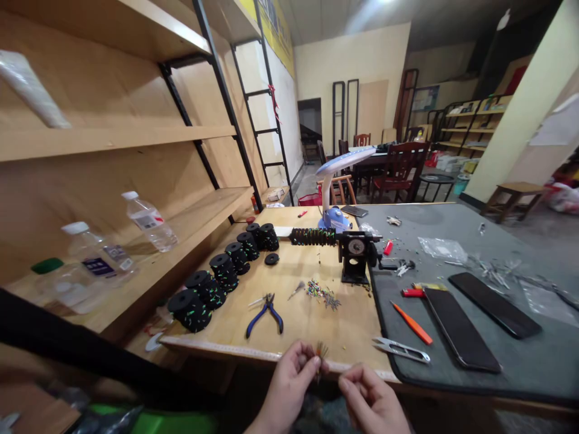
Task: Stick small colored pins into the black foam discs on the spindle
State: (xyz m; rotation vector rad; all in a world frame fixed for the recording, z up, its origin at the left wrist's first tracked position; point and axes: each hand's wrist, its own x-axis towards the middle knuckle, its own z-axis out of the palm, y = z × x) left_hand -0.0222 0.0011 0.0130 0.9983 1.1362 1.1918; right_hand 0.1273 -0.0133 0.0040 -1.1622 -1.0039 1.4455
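Observation:
My left hand (295, 377) is closed at the table's front edge, pinching a small bunch of thin strands (322, 351) with a bit of orange among them. A short gap to its right, my right hand (368, 395) has thumb and forefinger pressed together; anything between them is too fine to make out. Beyond the hands lie blue-handled pliers (265, 314) with jaws pointing away, and a heap of tiny coloured beads (316, 289) beside small grey pieces (332, 301). Thread snips (401, 349) rest to the right, near an orange-handled tool (411, 322).
Several black foam spools (190, 310) line the table's left side. A hand-cranked winder (355, 253) carries a black wound roll (313, 237) below a blue desk lamp (332, 220). Two phones (460, 328) lie on the grey mat (452, 223). Shelves with bottles (149, 223) stand left.

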